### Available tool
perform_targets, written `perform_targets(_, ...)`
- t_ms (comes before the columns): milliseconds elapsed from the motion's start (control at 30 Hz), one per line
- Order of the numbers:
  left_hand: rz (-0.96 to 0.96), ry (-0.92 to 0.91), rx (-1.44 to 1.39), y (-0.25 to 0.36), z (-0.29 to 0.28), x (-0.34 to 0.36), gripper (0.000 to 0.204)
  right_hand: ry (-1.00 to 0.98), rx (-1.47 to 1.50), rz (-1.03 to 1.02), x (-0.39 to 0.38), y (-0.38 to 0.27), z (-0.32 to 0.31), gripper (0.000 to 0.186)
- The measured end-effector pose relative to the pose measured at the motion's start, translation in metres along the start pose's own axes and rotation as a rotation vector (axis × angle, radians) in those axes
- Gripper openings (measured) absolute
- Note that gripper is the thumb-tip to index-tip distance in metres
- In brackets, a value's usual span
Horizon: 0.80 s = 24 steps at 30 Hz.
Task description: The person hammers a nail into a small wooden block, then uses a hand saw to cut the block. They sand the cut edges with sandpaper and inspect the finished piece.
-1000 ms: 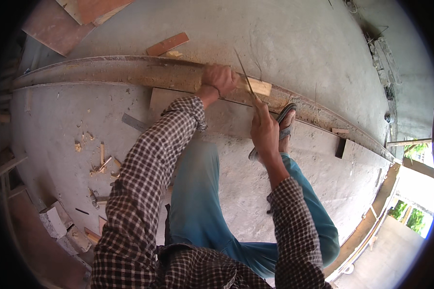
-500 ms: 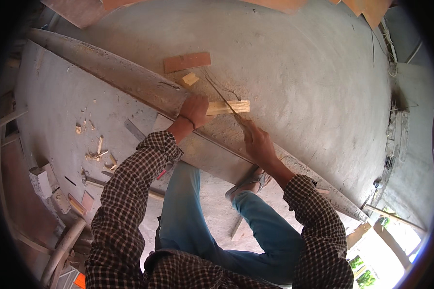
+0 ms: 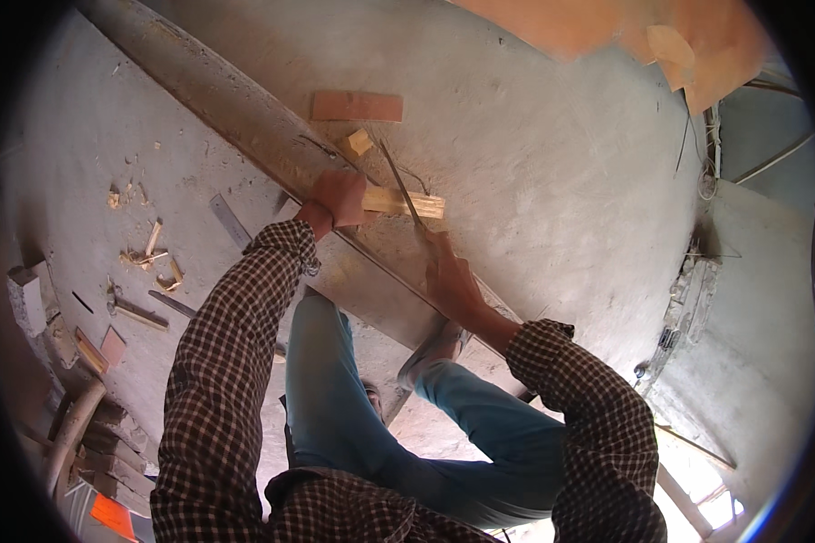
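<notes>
1. Here, the left hand (image 3: 340, 197) is clamped on one end of the pale wood piece (image 3: 406, 202), its fingers curled down over it.
2. The wood piece lies across the far edge of the long beam (image 3: 217, 88), its free end sticking out past that edge above the floor (image 3: 552, 172).
3. The right hand (image 3: 451, 279) is closed round the lower end of the thin blade (image 3: 398, 176), which slants across the wood piece; whether blade and wood touch is hard to tell.
4. Just past the beam's far edge lie a small wood block (image 3: 359, 142) and, beyond it, a reddish board (image 3: 357, 106).
5. On the floor off the beam's near edge lie a flat metal strip (image 3: 229, 221) and, farther out, wood scraps (image 3: 154, 242).
6. A sandalled foot (image 3: 435, 353) rests beside the near edge.
</notes>
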State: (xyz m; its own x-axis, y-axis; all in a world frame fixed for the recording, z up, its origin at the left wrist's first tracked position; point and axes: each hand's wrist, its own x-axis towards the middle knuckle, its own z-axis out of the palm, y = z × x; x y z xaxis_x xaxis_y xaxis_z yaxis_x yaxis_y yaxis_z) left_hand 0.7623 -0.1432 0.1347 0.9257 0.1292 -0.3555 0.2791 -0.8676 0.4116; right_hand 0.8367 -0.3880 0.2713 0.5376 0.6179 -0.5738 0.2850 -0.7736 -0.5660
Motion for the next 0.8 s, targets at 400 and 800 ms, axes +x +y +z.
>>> perform_targets(400,0.047,0.041,0.036,-0.034,-0.017,0.015,0.062,0.172,-0.250,0.001,0.027,-0.055,-0.004,0.041)
perform_targets(800,0.092,0.138,0.041,-0.035,0.016,0.012,0.071,0.096,-0.166,0.099,-0.011,-0.061,-0.017,0.045)
